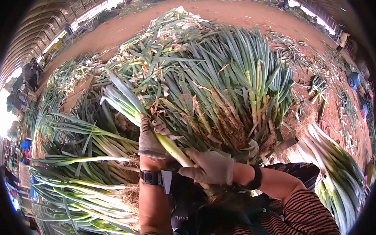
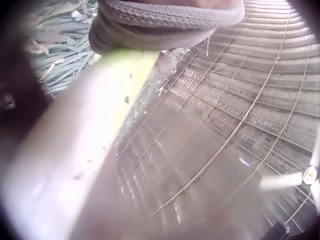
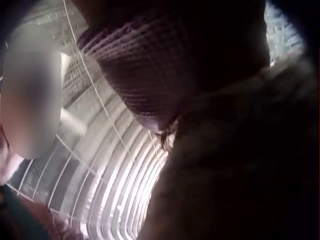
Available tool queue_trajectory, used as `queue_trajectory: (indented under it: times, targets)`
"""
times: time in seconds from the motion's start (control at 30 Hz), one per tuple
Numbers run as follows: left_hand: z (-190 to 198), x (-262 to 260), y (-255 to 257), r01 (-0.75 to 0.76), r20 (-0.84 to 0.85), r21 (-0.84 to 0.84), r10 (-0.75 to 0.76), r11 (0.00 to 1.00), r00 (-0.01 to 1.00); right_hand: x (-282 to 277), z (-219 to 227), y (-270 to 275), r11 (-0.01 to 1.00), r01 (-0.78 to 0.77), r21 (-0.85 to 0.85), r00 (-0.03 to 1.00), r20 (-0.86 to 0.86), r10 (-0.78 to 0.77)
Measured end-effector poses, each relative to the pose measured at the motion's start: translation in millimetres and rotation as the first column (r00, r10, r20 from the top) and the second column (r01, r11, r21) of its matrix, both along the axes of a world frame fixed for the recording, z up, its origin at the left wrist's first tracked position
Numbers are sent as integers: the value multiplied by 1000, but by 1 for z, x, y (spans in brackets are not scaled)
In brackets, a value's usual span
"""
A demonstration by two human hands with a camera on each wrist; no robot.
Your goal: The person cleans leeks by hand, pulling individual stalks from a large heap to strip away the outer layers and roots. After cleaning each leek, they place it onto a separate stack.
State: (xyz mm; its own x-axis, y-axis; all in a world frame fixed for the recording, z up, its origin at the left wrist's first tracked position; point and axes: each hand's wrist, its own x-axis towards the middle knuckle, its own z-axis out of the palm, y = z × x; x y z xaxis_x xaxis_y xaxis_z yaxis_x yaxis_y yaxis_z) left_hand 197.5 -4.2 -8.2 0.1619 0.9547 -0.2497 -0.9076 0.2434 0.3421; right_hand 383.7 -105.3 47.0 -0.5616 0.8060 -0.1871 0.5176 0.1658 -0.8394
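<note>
A thick green onion (image 1: pixel 171 148) slants across the middle of the head view, its leaves (image 1: pixel 123 101) fanning to the upper left. My gloved left hand (image 1: pixel 151 141) grips it around the upper stalk, just below the leaves. In the left wrist view the pale stalk (image 2: pixel 85 135) runs down from the glove (image 2: pixel 160 27). Lower on the same stalk, my gloved right hand (image 1: pixel 212 166) holds it between thumb and fingers. The root end shows partly below this hand, over my lap. In the right wrist view the glove (image 3: pixel 145 70) is mostly in shadow.
Untrimmed green onions (image 1: pixel 236 91) with dry roots lie in front. Another stack (image 1: pixel 95 195) lies at left, and pale-stalked onions (image 1: pixel 337 174) lie at right. A flat blade-like piece (image 1: pixel 280 146) sits near my right forearm. Behind rises a heap of leaf scraps (image 1: pixel 172 33).
</note>
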Motion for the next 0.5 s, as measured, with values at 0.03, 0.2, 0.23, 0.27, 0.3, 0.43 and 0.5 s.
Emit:
queue_trajectory:
  times: [0.03, 0.2, 0.23, 0.27, 0.3, 0.43, 0.5]
  targets:
    - [-11, -10, 1, 18, -13, -2, -18, 1000, 1000, 3, -9, -7, 998, -16, 59, 999, 45, 14]
    - [-54, -33, 0, -15, 97, -148, 30, 989, 995, 28, -36, -57, 927, 71, 369, 977, 161, -140]
    - [-64, -38, 3, -35, 81, -176, 49, 984, 995, 33, -30, -66, 926, 66, 371, 966, 208, -152]
    - [-68, -42, 6, -56, 63, -203, 70, 977, 996, 37, -25, -75, 927, 60, 371, 954, 253, -163]
    - [-74, -47, 11, -78, 43, -227, 90, 971, 995, 42, -23, -83, 926, 54, 375, 939, 295, -175]
    - [-59, -36, 11, -217, -330, -251, 127, 944, 935, 76, -41, -123, 917, 23, 398, 917, 357, -177]
    - [-80, -53, 26, -213, -116, -351, 183, 912, 976, 104, -33, -157, 946, 79, 315, 937, 299, -178]
